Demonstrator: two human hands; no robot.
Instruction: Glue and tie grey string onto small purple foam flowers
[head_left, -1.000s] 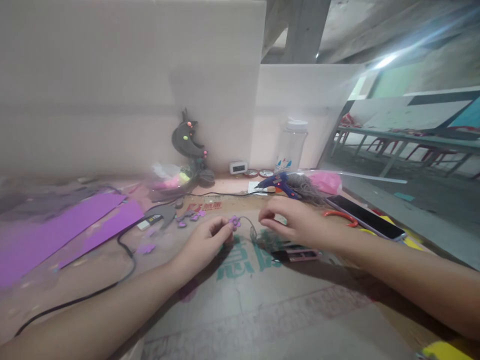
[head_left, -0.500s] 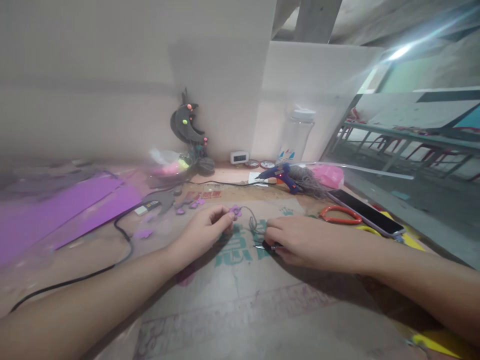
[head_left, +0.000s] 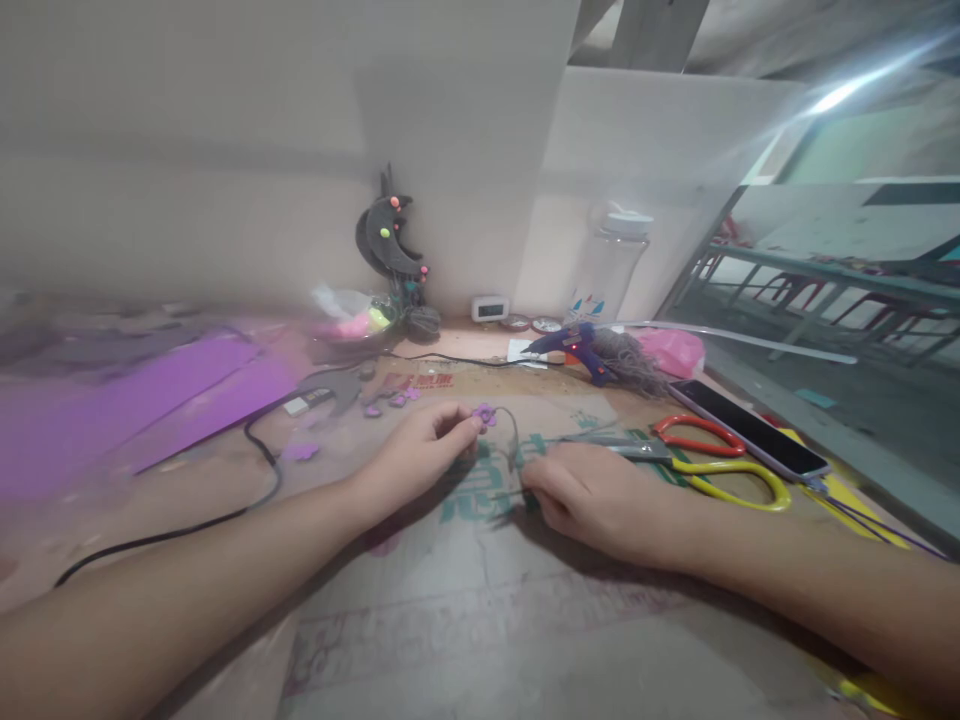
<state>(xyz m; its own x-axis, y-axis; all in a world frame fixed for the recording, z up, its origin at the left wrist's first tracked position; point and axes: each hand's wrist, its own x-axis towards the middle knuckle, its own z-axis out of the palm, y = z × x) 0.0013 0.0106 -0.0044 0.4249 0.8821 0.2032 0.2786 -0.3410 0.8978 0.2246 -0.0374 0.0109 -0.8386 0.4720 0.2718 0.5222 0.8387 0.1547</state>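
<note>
My left hand [head_left: 420,452] pinches a small purple foam flower [head_left: 484,414] fixed to a thin grey wire [head_left: 513,440] that curls down to the cardboard mat [head_left: 480,590]. My right hand [head_left: 592,492] rests knuckles-up on the mat just right of the wire, its fingers curled over something small and dark that I cannot make out. The two hands are a short gap apart.
Yellow-handled scissors [head_left: 720,472] and red-handled scissors [head_left: 694,428] lie right of my right hand, beside a phone [head_left: 750,428]. A blue glue gun [head_left: 574,345], a clear bottle [head_left: 611,265] and a small clock [head_left: 489,308] stand at the back. Purple foam sheets [head_left: 150,400] and a black cable [head_left: 255,470] lie left.
My right hand dropped from near the flower onto the mat and closed over a small dark object. The view shifted, so the yellow scissors now show. My left hand kept its pinch.
</note>
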